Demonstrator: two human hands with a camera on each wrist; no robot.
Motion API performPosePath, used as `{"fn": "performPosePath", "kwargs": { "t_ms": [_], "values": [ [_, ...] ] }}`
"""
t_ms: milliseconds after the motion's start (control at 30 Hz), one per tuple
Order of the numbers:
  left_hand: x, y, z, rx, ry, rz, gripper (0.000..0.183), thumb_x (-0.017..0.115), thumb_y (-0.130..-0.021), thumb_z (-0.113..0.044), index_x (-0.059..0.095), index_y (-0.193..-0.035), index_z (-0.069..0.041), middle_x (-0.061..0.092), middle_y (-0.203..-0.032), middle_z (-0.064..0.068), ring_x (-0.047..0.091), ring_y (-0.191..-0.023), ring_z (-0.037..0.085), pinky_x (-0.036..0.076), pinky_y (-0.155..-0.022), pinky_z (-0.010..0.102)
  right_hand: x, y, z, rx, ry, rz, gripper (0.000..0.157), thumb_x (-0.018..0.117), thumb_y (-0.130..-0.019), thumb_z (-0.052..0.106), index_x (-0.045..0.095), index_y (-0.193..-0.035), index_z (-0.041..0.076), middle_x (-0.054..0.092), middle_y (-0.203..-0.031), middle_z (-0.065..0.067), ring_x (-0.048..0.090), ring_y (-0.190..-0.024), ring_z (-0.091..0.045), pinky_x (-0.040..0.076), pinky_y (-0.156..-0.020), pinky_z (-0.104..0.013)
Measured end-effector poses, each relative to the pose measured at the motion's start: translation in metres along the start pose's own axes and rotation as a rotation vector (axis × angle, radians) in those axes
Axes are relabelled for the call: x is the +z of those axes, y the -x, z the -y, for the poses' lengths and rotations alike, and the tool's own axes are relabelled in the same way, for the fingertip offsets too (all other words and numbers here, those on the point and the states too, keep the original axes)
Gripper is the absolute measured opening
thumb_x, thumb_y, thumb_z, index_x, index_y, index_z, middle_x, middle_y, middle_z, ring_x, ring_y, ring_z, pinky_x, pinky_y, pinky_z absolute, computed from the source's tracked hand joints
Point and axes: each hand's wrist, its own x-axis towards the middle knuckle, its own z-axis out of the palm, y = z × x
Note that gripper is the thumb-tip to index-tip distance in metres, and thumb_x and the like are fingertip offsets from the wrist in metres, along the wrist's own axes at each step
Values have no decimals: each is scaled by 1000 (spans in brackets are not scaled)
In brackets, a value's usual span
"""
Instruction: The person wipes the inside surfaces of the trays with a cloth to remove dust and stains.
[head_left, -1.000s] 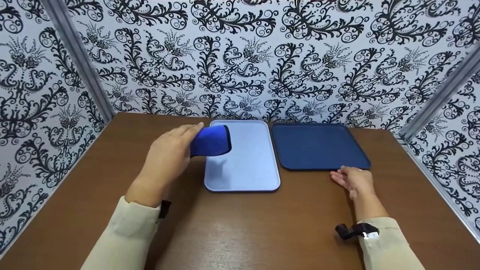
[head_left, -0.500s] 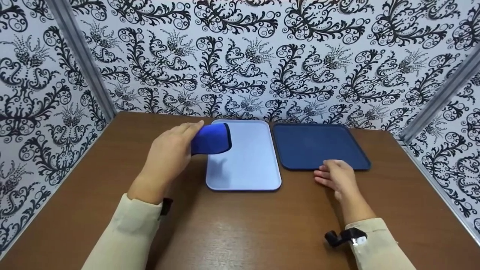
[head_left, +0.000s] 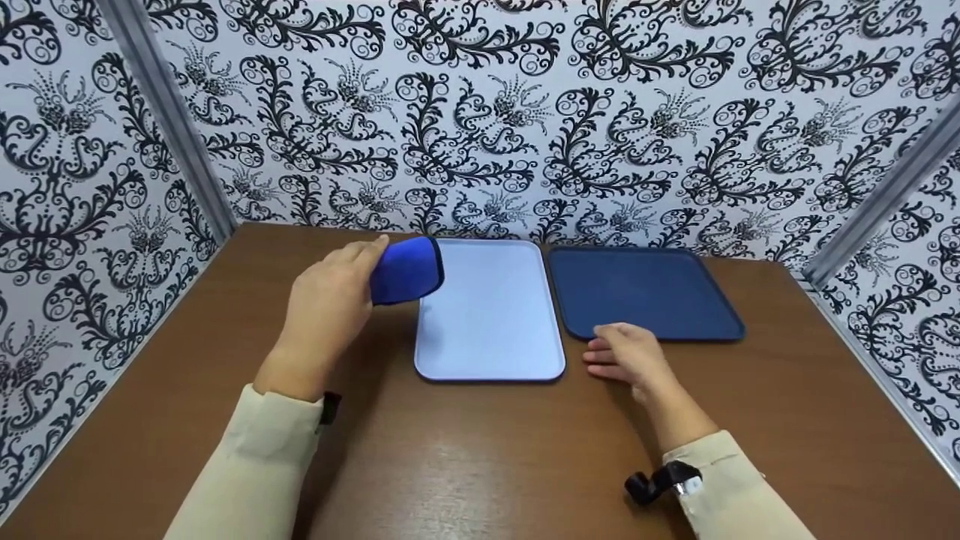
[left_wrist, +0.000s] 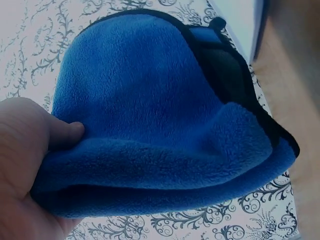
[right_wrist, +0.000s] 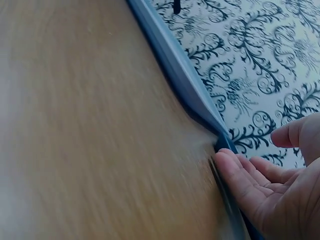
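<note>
A folded blue plush cloth with black edging (head_left: 409, 271) is held in my left hand (head_left: 326, 307), above the left side of the light blue tray (head_left: 495, 322). In the left wrist view my thumb presses on top of the cloth (left_wrist: 135, 85) and its layers bulge out in front of the hand. My right hand (head_left: 630, 356) is at the front left corner of the dark blue tray (head_left: 649, 292), with nothing in it. In the right wrist view the thumb of this hand (right_wrist: 280, 195) stands apart from the loosely bent fingers, which are beside the tray edge.
Both trays lie side by side at the back of the brown wooden table (head_left: 480, 457), a narrow gap between them. Behind them rises a white wall with black scroll patterns (head_left: 480, 120). Grey metal posts (head_left: 169, 120) stand at the corners.
My right hand has moved left along the front edge of the dark blue tray to its left corner. The left hand, still holding the cloth, has shifted slightly left and up.
</note>
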Motion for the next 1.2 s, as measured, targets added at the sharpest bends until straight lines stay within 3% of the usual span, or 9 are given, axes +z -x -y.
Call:
{"fn": "performPosePath", "kwargs": {
  "t_ms": [300, 800, 1200],
  "values": [
    [5, 0, 4, -39, -48, 45, 58, 72, -85, 5, 64, -141, -7, 73, -127, 15, 71, -110, 39, 62, -74, 57, 23, -3, 3, 8, 58, 38, 47, 57, -104, 20, 54, -140, -9, 67, -114, -18, 72, -87, -17, 65, -75, -30],
    [6, 0, 2, -23, -36, 31, 54, 71, -86, 5, 65, -139, -6, 74, -124, 16, 72, -108, 39, 63, -76, 57, 43, -8, 2, -40, 194, -2, 29, 65, -95, 7, 69, -118, -10, 66, -97, -9, 64, -83, -16, 62, -63, -25],
    [4, 0, 1, -60, -41, 102, 57, 68, -88, 3, 62, -144, -9, 71, -130, 15, 71, -114, 38, 62, -83, 58, 49, -9, 1, -60, 273, -28, 29, 73, -88, 1, 69, -115, -11, 68, -108, -16, 67, -87, -17, 62, -66, -28]
  ]
}}
